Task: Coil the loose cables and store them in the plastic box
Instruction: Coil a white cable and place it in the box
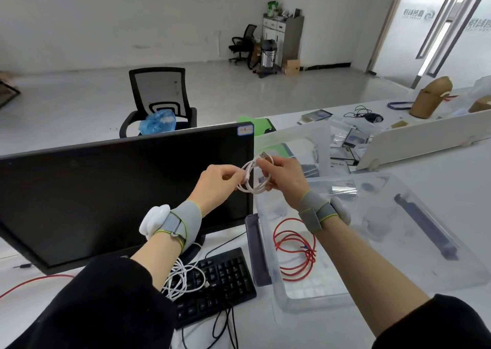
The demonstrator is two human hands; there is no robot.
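Both hands, left (pixel 216 182) and right (pixel 283 174), pinch the white USB cable coil (pixel 251 177). Risk: loops between the grips spring open if either pinch slackens.

White walls, pale glossy floor (pixel 79 101), 2 black office chairs (pixel 159 96), glass doors (pixel 438 30) at right.

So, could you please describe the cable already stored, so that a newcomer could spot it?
Find the black monitor; right of it stands a clear plastic box. Inside lies the red cable, coiled. It alone is in the box; the white cables are elsewhere.
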